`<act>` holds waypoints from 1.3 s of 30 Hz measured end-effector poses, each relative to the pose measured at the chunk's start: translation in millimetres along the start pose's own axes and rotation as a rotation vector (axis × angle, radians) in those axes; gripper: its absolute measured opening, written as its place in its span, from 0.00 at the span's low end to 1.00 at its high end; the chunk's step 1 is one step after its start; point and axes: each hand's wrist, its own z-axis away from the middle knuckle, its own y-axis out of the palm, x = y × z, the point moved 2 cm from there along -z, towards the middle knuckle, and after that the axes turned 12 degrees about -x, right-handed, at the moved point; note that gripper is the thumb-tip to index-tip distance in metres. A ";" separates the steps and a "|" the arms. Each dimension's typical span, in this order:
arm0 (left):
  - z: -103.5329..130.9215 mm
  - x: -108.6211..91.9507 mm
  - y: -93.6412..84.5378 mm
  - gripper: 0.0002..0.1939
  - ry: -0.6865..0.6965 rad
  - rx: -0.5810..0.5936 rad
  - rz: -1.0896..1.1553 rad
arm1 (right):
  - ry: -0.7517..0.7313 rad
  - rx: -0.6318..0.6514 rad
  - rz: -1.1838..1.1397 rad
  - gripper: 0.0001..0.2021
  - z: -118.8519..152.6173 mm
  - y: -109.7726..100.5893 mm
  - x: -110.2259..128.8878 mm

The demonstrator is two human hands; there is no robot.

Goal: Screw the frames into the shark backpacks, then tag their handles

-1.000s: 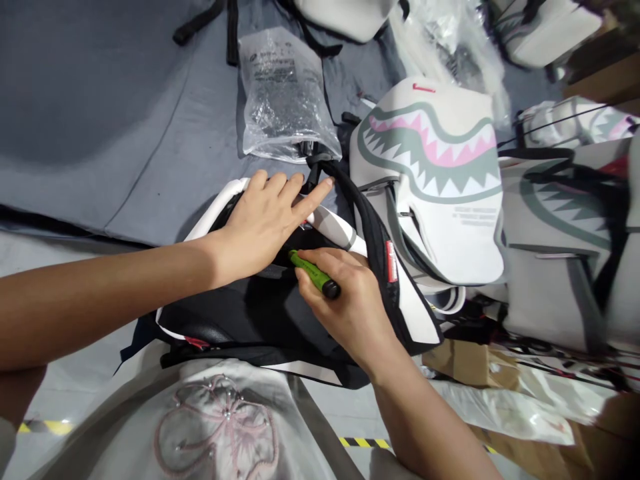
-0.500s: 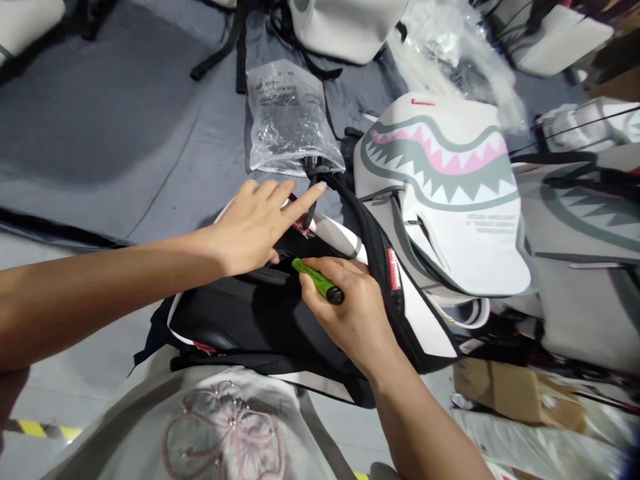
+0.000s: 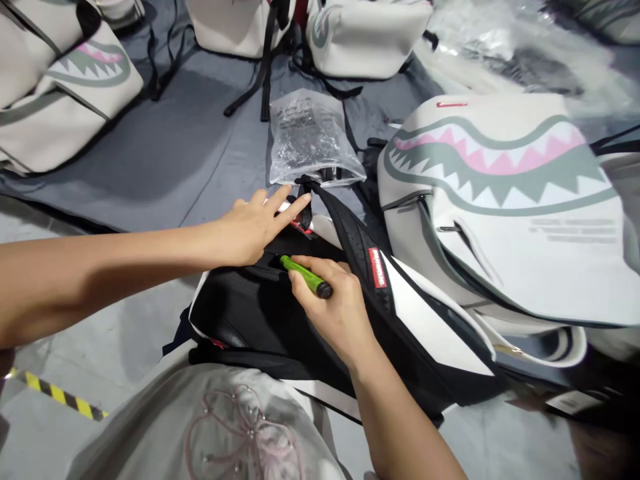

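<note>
Green cylindrical marker (image 3: 304, 275), black-ended: held in the closed grip of the right hand (image 3: 340, 310), slanted over the black-and-white fabric backpack (image 3: 240, 310). Left hand (image 3: 246, 232): laid across the backpack, fingers spread wide. Marker use is judged under way; no mark is discernible, remainder cannot be told. Beyond: translucent printed plastic pouch (image 3: 313, 133), laid on the grey cloth-covered table (image 3: 150, 180).

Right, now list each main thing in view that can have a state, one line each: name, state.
left hand: open, fingers spread over the black-and-white backpack
right hand: closed around the green marker
green marker: slanted; whether capped, cannot tell
black-and-white backpack: strap side up
clear plastic bag: lying crumpled on the grey cloth
right-side shark-mouth backpack: printed front facing up
</note>
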 end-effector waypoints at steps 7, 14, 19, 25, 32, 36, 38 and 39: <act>11.9 18.2 -1.8 0.60 -0.094 0.006 0.114 | -0.033 -0.009 -0.029 0.09 4.7 -6.5 2.2; 10.2 20.1 2.1 0.60 -0.103 -0.001 0.157 | -0.122 -0.003 -0.026 0.08 2.4 1.7 5.3; 15.9 19.7 11.4 0.58 -0.123 -0.076 0.223 | -0.123 -0.003 -0.014 0.08 -0.7 20.3 11.1; 13.4 18.7 13.3 0.55 -0.157 -0.073 0.281 | -0.090 -0.026 0.026 0.08 -0.9 23.3 11.2; 14.3 19.7 11.2 0.54 -0.134 -0.073 0.310 | -0.040 0.006 0.020 0.09 -4.5 27.0 14.3; 14.7 19.7 8.8 0.54 -0.126 -0.069 0.292 | -0.007 0.029 0.007 0.09 -6.1 28.6 17.6; 14.9 19.8 8.1 0.54 -0.119 -0.070 0.285 | 0.007 0.033 0.024 0.09 -6.9 27.2 18.5; 15.0 19.9 8.1 0.53 -0.115 -0.064 0.281 | 0.013 0.028 0.038 0.09 -7.3 26.1 18.6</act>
